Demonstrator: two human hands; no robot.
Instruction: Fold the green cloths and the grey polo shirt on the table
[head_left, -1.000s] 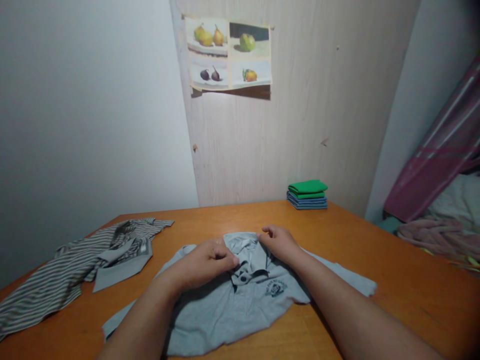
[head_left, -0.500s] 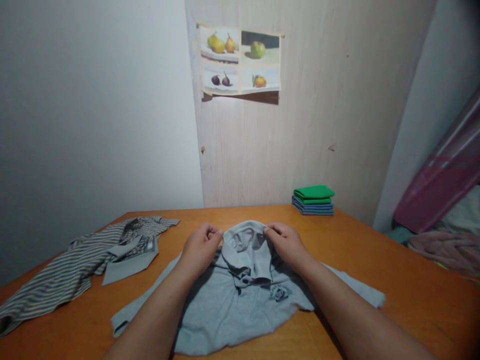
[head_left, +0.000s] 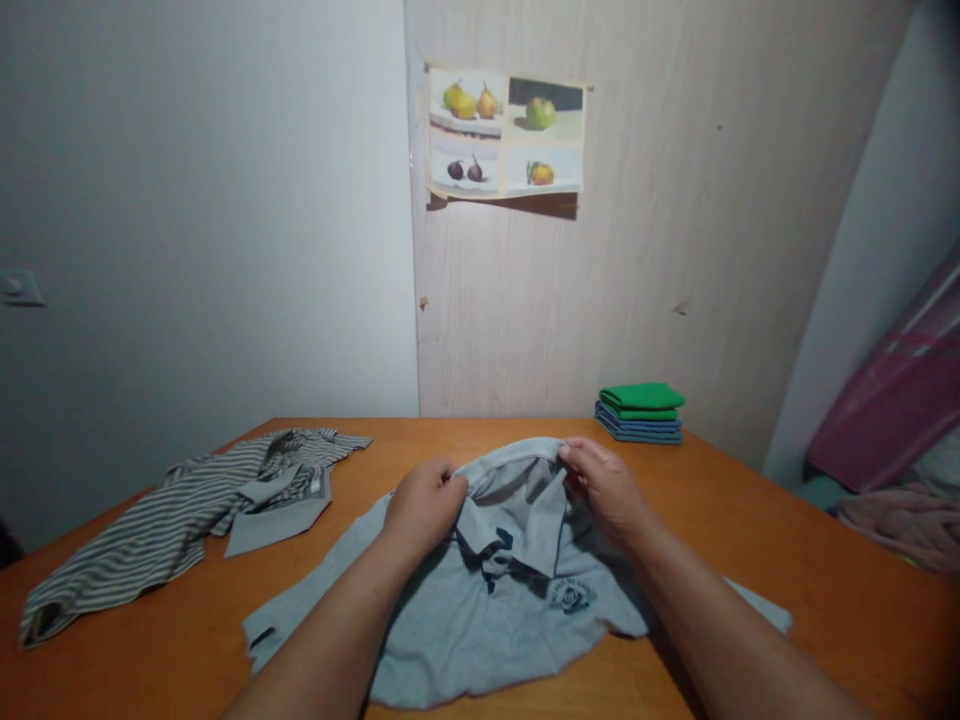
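A grey polo shirt (head_left: 480, 620) with a dark chest logo lies spread on the orange wooden table (head_left: 787, 560), collar pointing away from me. My left hand (head_left: 424, 505) is closed, pinching the left side of the collar. My right hand (head_left: 607, 490) is closed on the right side of the collar, and the collar is lifted a little off the table between the two hands. Both forearms reach in from the bottom edge over the shirt's body.
A striped grey shirt (head_left: 187, 510) lies crumpled at the table's left. A stack of folded clothes (head_left: 640, 412), green on top of blue, sits at the far right by the wooden panel. A fruit picture (head_left: 506, 135) hangs on the panel. Bedding (head_left: 892, 470) lies to the right.
Both hands moved from the middle of the collar outward to its sides and raised it, spreading the neck opening. The view shifted slightly so everything sits further right and lower.
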